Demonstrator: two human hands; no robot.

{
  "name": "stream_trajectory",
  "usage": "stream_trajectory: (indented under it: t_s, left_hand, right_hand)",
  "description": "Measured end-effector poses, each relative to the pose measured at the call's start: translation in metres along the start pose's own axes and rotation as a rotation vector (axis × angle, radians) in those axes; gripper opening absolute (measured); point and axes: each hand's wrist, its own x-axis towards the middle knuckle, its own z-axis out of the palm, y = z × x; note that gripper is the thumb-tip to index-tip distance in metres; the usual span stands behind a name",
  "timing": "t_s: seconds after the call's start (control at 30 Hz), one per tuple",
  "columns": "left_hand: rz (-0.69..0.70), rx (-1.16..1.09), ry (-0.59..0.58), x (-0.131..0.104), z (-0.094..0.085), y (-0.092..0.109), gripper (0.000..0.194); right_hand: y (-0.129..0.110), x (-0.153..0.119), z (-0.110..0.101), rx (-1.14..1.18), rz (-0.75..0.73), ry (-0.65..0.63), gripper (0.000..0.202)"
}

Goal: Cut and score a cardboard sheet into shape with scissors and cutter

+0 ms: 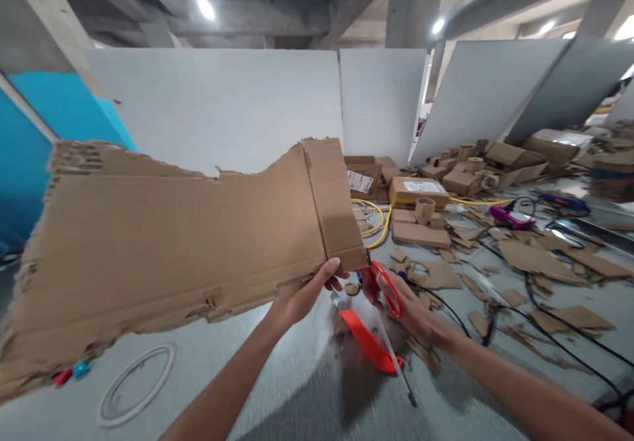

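Note:
A large torn-edged cardboard sheet (188, 236) is held up in front of me, its right end folded into a flap. My left hand (304, 296) pinches its lower edge near that flap, thumb on the front face. In my right hand (401, 305) is a pair of scissors with red handles (391, 289), fingers through the loops. The scissors meet the sheet's lower right corner; their blades are mostly hidden behind the cardboard. Below my hands a saw with an orange-red handle (369, 345) lies on the table, beside a thin whitish rod (393, 355).
A white ring (136, 385) lies at the lower left, near small red and blue caps (72, 373). Cardboard scraps (539, 259), black cables (555, 335) and a purple tool (512, 216) spread over the right side. Boxes (419, 190) and a yellow cable (384, 230) stand behind, before white partitions (222, 104).

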Motion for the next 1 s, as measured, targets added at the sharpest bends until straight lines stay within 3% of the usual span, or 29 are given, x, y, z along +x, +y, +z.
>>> stream_trajectory:
  t_s: [0.23, 0.67, 0.87, 1.0]
  left_hand:
    - [0.056, 0.088, -0.016, 0.003, 0.001, -0.004, 0.045]
    - [-0.011, 0.139, 0.08, -0.001, -0.002, -0.003, 0.051]
    - [0.0, 0.074, 0.01, -0.002, 0.002, 0.001, 0.048]
    - [-0.037, 0.057, 0.007, -0.002, 0.003, 0.001, 0.047]
  right_hand:
    - [0.024, 0.006, -0.004, 0.084, -0.006, 0.001, 0.056]
    - [0.022, 0.008, 0.008, 0.244, 0.052, 0.111, 0.055]
    - [0.018, 0.002, 0.006, 0.233, 0.045, 0.046, 0.058]
    - [0.014, 0.003, 0.006, 0.243, 0.03, 0.091, 0.058]
